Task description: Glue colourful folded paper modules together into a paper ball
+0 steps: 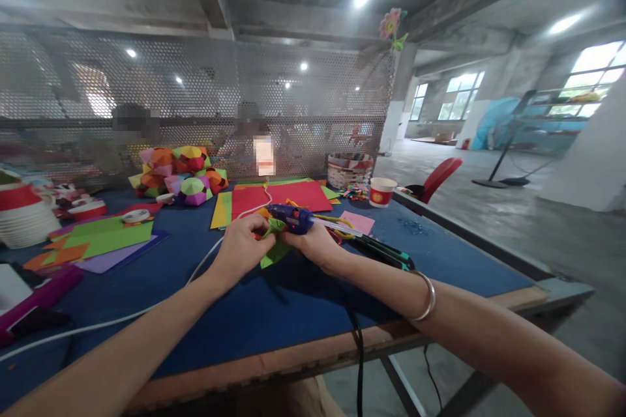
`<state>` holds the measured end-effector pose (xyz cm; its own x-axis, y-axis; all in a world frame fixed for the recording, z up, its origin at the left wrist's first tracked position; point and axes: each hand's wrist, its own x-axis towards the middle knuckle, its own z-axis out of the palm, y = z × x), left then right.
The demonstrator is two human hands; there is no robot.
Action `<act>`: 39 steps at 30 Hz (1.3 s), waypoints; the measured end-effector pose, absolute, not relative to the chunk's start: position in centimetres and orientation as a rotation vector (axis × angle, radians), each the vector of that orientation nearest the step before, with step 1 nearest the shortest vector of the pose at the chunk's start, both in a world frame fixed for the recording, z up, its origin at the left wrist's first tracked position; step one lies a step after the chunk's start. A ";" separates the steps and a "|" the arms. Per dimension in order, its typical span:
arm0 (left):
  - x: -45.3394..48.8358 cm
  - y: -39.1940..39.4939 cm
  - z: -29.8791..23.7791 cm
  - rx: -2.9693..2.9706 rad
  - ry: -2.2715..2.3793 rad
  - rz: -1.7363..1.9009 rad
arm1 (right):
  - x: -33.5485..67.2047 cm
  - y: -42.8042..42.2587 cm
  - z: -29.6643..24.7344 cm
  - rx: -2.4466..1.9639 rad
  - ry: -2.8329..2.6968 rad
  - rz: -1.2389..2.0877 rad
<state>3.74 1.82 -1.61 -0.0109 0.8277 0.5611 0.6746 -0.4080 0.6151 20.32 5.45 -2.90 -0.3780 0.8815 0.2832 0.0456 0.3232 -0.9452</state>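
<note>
My left hand (246, 240) is closed, thumb and fingers pinching a small folded piece of green paper (276, 251). Close beside it, my right hand (317, 249) is wrapped round a blue hot glue gun (292, 218). A red light glows on the gun, and a clear glue stick (342, 225) sticks out of its back above my wrist. The gun's front end points left, over the green paper. My right thumb is near or on the paper; I cannot tell if it touches. The gun's handle is hidden by my hand.
Stacked coloured paper (283, 197) lies behind my hands, with a black-and-green utility knife (384, 251) to the right. Folded paper balls (195, 187), a paper cup (383, 191) and a woven basket (349, 171) stand farther back. A white cable (208, 254) crosses the blue tabletop.
</note>
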 end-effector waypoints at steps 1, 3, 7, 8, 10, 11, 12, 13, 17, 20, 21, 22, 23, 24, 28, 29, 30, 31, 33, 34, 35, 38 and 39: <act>3.8 1.7 -1.5 2.067 1.631 1.402 | 20.3 5.4 -2.8 -0.855 -1.683 1.192; 4.0 1.6 -1.2 2.005 1.676 1.434 | 20.2 5.2 -2.5 -0.887 -1.654 1.246; 4.0 1.5 -0.9 1.856 1.724 1.496 | 20.0 5.0 -2.0 -0.908 -1.515 1.393; 4.0 1.5 -0.9 1.835 1.728 1.508 | 20.0 5.0 -2.0 -0.908 -1.476 1.426; 4.0 1.4 -0.8 1.791 1.718 1.543 | 20.0 5.1 -2.0 -0.907 -1.419 1.480; 4.0 1.4 -0.8 1.762 1.703 1.567 | 20.0 5.1 -2.1 -0.907 -1.408 1.498; 4.0 1.4 -0.8 1.727 1.683 1.593 | 20.0 5.1 -2.2 -0.909 -1.407 1.508; 4.1 1.4 -0.8 1.691 1.659 1.616 | 19.9 5.1 -2.2 -0.909 -1.416 1.515; 4.4 1.4 -1.0 1.598 1.533 1.668 | 19.8 4.8 -2.2 -0.870 -1.456 1.553; 4.5 1.6 -1.2 1.565 1.462 1.725 | 19.7 4.4 -1.8 -0.882 -1.466 1.579; 4.5 1.6 -1.2 1.565 1.454 1.734 | 19.7 4.3 -1.7 -0.897 -1.468 1.579; 4.5 1.6 -1.3 1.570 1.459 1.734 | 19.7 4.3 -1.7 -0.906 -1.469 1.573; 4.4 1.7 -1.3 1.581 1.473 1.731 | 19.7 4.4 -1.6 -0.910 -1.467 1.558; 4.4 1.7 -1.3 1.597 1.493 1.728 | 19.7 4.5 -1.7 -0.909 -1.464 1.533; 4.1 2.0 -1.5 1.650 1.542 1.700 | 20.0 5.4 -2.3 -0.913 -1.492 1.350; 4.0 2.1 -1.6 1.669 1.549 1.666 | 20.1 5.6 -2.5 -0.931 -1.520 1.292; 4.0 2.2 -1.7 1.696 1.558 1.618 | 20.2 5.9 -2.7 -0.954 -1.562 1.225; 3.9 2.2 -1.9 1.736 1.566 1.560 | 20.3 6.1 -2.9 -0.979 -1.618 1.146; 4.0 2.2 -2.0 1.838 1.579 1.443 | 20.5 6.6 -3.2 -1.010 -1.733 0.965; 4.1 2.1 -2.0 1.891 1.583 1.394 | 20.5 6.8 -3.4 -1.010 -1.784 0.883; 4.2 2.0 -2.0 1.938 1.582 1.356 | 20.5 7.0 -3.5 -1.008 -1.821 0.815; 4.5 1.6 -1.8 1.998 1.593 1.330 | 20.5 7.4 -3.6 -1.017 -1.878 0.695; 4.6 1.6 -1.7 1.996 1.601 1.334 | 20.5 7.5 -3.6 -1.019 -1.883 0.681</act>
<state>4.57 1.56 -1.65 -0.0258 0.8721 0.4887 0.6381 -0.3620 0.6796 20.47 7.49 -3.61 -0.2913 0.8544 0.4304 0.3816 0.5163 -0.7667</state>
